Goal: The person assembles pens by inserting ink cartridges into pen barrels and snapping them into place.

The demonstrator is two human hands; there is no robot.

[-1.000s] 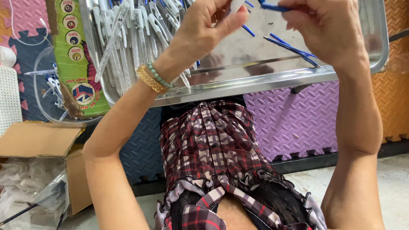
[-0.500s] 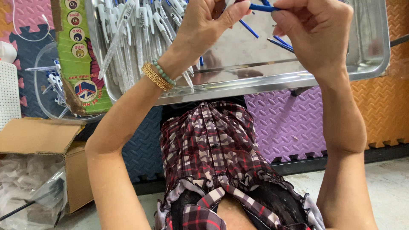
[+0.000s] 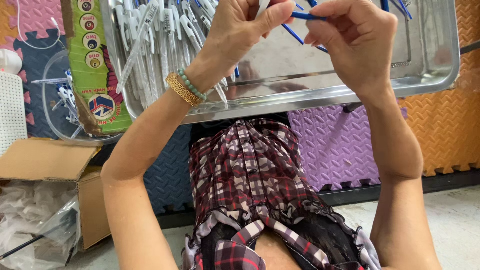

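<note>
A cardboard box (image 3: 47,167) sits at the left beside crumpled clear plastic bags (image 3: 25,225). Above it a green printed carton (image 3: 92,60) leans against a round clear plastic container (image 3: 62,107). Interlocking foam mats, purple (image 3: 335,145) and orange (image 3: 445,130), line the floor's far edge.

Single view only, worn on the head, aimed steeply down and forward along both forearms. Very near: left hand (image 3: 240,30) and right hand (image 3: 357,42) at the top edge, partly cropped. Metal tray (image 3: 350,90) just beneath them, plaid lap (image 3: 250,170) at bottom centre, foam floor mats (image 3: 335,145) beyond. Nothing shared with another view.
</note>
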